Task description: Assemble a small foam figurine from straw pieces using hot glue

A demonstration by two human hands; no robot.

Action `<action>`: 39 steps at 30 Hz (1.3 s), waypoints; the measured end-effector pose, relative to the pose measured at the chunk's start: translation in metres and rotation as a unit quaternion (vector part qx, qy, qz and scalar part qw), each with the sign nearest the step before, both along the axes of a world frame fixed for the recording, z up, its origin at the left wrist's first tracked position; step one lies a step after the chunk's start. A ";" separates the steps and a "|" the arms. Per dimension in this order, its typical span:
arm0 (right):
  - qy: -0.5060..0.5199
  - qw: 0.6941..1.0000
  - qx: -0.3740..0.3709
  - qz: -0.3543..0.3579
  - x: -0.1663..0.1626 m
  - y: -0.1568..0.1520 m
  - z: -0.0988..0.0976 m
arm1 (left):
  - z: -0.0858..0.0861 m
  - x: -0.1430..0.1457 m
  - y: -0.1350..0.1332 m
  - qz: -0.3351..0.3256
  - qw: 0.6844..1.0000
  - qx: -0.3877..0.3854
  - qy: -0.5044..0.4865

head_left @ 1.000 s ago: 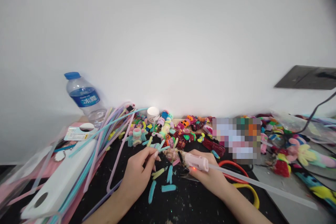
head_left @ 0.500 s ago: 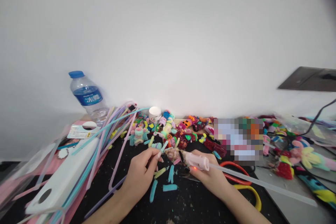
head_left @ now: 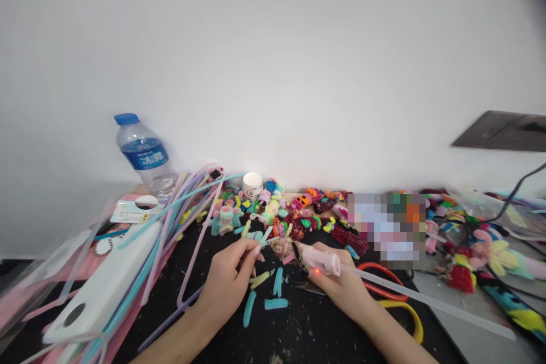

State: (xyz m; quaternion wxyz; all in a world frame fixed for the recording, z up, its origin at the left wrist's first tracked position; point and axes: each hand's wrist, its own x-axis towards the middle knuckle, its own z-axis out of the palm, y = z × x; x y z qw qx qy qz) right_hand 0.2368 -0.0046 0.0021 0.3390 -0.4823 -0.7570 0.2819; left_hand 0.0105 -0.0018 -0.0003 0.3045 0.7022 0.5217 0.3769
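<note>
Hands barely move since the earlier frame; the view drifts slightly. On the table, cut fuzzy pieces lie loose just below the glue gun. Right hand is wrapped around the gun. Left hand pinches a fuzzy bit left of the nozzle, beside a part-built lump.

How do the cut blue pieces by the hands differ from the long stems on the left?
Length: the blue pieces are short stubs; the long stems run far across the left side. Pose: the pieces lie loose and apart on the black mat between the left hand and the right hand holding the glue gun; the stems are bunched, some bent. Colour: pieces are blue; stems mix lilac, pink and blue. Both look thin and fuzzy.
</note>
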 end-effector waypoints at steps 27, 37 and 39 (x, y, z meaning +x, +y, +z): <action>-0.038 0.998 0.031 -0.031 0.002 0.002 -0.007 | 0.000 -0.003 0.002 0.013 0.999 0.033 -0.010; -0.061 0.997 0.028 -0.049 0.003 0.002 -0.007 | -0.001 -0.006 0.002 0.016 0.999 0.035 -0.032; -0.066 0.996 0.025 -0.056 0.003 0.002 -0.005 | -0.001 -0.007 0.002 0.021 0.998 0.036 -0.040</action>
